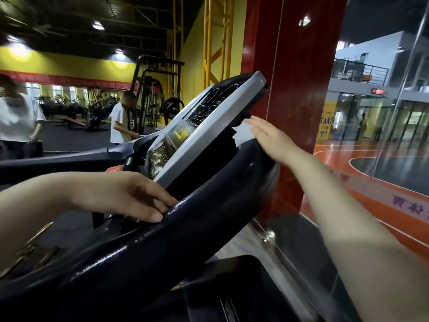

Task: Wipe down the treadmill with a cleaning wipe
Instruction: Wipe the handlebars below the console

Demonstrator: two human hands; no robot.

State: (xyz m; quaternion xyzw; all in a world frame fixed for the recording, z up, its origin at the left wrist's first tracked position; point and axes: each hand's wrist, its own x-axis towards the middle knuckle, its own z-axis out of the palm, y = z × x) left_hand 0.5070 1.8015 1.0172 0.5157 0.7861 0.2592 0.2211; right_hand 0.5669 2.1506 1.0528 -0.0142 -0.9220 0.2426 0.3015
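Cleaning wipe (242,133): white, at centre right of frame, pressed flat against the right edge of the treadmill (176,228) console, under the right hand (270,138). Right grip: fingers straight and together, laid on the wipe, not pinching. Left hand (130,196), lower left: fingers extended, loosely together, resting on the glossy black handrail (209,205), holding nothing. Console panel (206,126) grey-framed, tilted. Red pillar (297,89) just behind the console. Two people (120,122) stand in the left background; an orange court floor (371,163) lies at right.
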